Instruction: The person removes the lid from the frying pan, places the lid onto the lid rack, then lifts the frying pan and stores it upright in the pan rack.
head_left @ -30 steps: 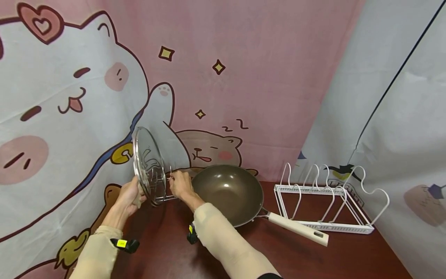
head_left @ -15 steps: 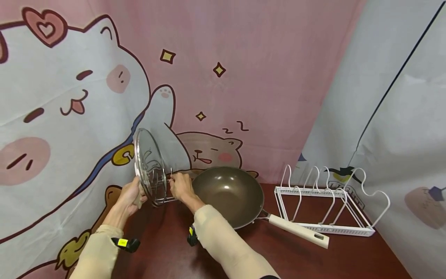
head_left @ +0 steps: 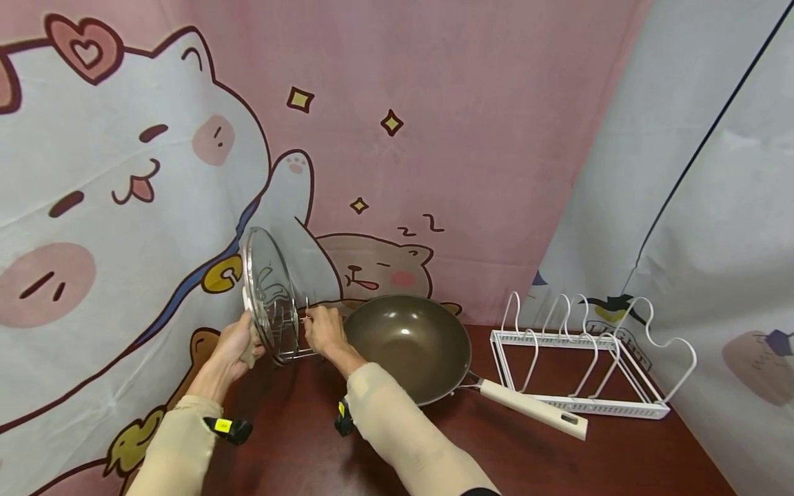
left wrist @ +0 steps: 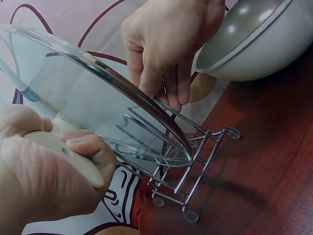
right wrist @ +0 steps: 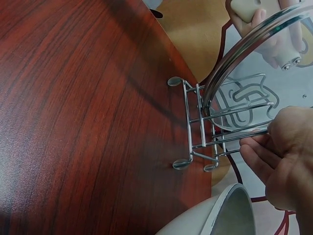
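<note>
My left hand (head_left: 234, 346) grips the cream handle (left wrist: 66, 152) of a round glass pot lid (head_left: 268, 275) with a metal rim. Tilted on edge, the lid has its lower rim down among the wires of a small chrome lid rack (right wrist: 188, 117) with round feet. My right hand (head_left: 324, 331) pinches one of the rack's upright wires, as the right wrist view shows at the fingertips (right wrist: 247, 143). Just right of that hand lies a wok (head_left: 409, 344), brown inside, its cream handle (head_left: 533, 408) pointing toward the front right.
A white rack (head_left: 577, 399) with several curved dividers stands on the right of the dark red table (head_left: 298, 448). Behind hangs a pink cartoon curtain (head_left: 484, 138), with a pale curtain (head_left: 701, 207) at the right. The wok sits close to the chrome rack.
Both hands keep their holds, and the lid stays in the rack almost unmoved. The whole head view has shifted slightly; the wok and white rack stay put.
</note>
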